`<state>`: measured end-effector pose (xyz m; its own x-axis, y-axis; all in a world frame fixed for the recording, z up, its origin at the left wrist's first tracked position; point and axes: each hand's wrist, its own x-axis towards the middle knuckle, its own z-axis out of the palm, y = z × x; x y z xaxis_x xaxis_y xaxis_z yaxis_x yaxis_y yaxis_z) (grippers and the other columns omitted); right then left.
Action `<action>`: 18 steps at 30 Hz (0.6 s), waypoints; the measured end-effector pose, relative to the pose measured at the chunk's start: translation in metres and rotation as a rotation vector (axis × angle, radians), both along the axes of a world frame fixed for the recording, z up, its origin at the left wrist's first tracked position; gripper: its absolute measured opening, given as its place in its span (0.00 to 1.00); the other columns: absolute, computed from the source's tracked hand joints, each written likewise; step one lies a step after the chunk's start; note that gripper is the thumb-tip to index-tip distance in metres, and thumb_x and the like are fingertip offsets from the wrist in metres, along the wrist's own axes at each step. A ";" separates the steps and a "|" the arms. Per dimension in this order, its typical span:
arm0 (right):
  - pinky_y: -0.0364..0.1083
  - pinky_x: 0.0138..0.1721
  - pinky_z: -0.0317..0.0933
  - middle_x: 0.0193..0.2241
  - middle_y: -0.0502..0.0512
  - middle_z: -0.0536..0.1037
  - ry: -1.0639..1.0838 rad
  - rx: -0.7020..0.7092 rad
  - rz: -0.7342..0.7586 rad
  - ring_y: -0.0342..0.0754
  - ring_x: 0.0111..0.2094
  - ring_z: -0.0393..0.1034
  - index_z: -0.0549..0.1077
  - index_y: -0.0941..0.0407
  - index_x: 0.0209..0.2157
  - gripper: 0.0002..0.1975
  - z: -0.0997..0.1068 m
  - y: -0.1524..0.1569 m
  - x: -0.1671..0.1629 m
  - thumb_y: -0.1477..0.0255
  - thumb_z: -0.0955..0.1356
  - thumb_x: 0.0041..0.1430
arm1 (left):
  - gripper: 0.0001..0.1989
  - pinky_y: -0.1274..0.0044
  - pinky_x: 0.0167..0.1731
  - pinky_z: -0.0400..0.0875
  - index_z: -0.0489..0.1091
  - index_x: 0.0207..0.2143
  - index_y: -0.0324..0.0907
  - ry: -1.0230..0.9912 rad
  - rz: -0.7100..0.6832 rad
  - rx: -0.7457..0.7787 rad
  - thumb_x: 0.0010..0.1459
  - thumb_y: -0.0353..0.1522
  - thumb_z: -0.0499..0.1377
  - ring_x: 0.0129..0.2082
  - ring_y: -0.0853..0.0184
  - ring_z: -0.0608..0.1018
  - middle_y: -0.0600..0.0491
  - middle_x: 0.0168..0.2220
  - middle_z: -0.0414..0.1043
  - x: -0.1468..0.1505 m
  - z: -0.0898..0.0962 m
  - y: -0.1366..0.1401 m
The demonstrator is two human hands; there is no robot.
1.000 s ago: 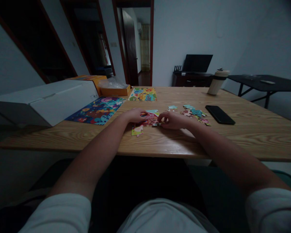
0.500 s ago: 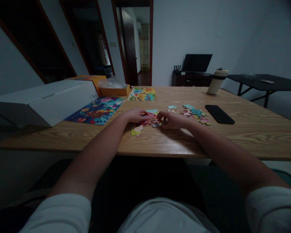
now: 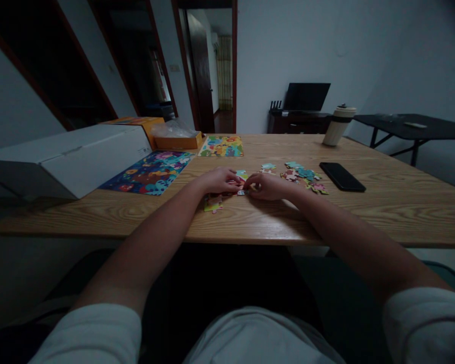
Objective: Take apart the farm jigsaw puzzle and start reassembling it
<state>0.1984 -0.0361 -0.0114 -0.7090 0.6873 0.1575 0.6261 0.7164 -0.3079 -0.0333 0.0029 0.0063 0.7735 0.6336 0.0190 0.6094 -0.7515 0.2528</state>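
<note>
A partly joined jigsaw puzzle (image 3: 213, 204) lies near the table's front edge, mostly hidden under my hands. My left hand (image 3: 220, 181) rests over it from the left, its fingers stretched flat to the right across the pieces. From the right, my right hand (image 3: 268, 187) has its thumb and fingertips curled together on a puzzle piece (image 3: 241, 192) at the puzzle's right side. The fingertips of both hands are close together. Loose puzzle pieces (image 3: 307, 174) lie in a scattered group beyond my right hand.
A black phone (image 3: 342, 177) and a cream tumbler (image 3: 338, 126) are on the right. At left are a white box (image 3: 94, 156), a dark blue picture sheet (image 3: 147, 172) and an orange tray (image 3: 178, 142) holding clear plastic. A yellow picture sheet (image 3: 222, 146) lies farther back.
My left hand has slid right over the puzzle, covering more of it and nearing my right hand. My right hand stays almost in place, fingers still pinched. The view has shifted slightly.
</note>
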 end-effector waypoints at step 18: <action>0.48 0.50 0.62 0.48 0.60 0.77 -0.028 0.061 -0.017 0.52 0.46 0.72 0.79 0.53 0.48 0.16 0.006 -0.001 0.002 0.66 0.66 0.61 | 0.19 0.73 0.45 0.64 0.78 0.47 0.47 0.034 -0.023 -0.199 0.57 0.44 0.60 0.46 0.58 0.75 0.52 0.51 0.75 -0.002 0.004 -0.004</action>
<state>0.2000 -0.0370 -0.0058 -0.7024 0.6887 0.1799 0.6458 0.7228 -0.2458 -0.0358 -0.0006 0.0103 0.7860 0.6042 -0.1309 0.6031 -0.7027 0.3775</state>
